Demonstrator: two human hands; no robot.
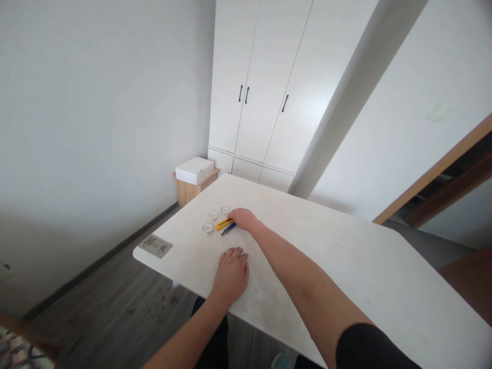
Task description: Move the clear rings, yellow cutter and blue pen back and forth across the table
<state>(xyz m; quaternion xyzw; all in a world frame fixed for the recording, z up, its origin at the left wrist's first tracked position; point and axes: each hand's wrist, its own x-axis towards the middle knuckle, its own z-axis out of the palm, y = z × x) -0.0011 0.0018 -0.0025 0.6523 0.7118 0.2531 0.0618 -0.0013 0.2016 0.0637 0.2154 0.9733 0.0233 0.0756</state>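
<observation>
My right hand (243,219) reaches out over the white table (292,225), its fingers closed at the end of a yellow utility knife (223,224). A dark blue pen (228,229) lies right beside the knife, its far end close under the same fingers; whether they touch it too I cannot tell. Left of the knife sit three small clear round rolls, which look like tape: a near one (208,228), a middle one (212,216) and a far one (225,210). My left hand (231,272) rests palm down nearer the table's front edge, fingers loosely bent and holding nothing.
A grey label with a printed code (155,246) is stuck at the table's left corner. Beyond that end, a white box (195,170) stands on a wooden cabinet (188,192). Tall white cupboards (265,77) line the back, with a sloping grey pillar (353,97) beside them.
</observation>
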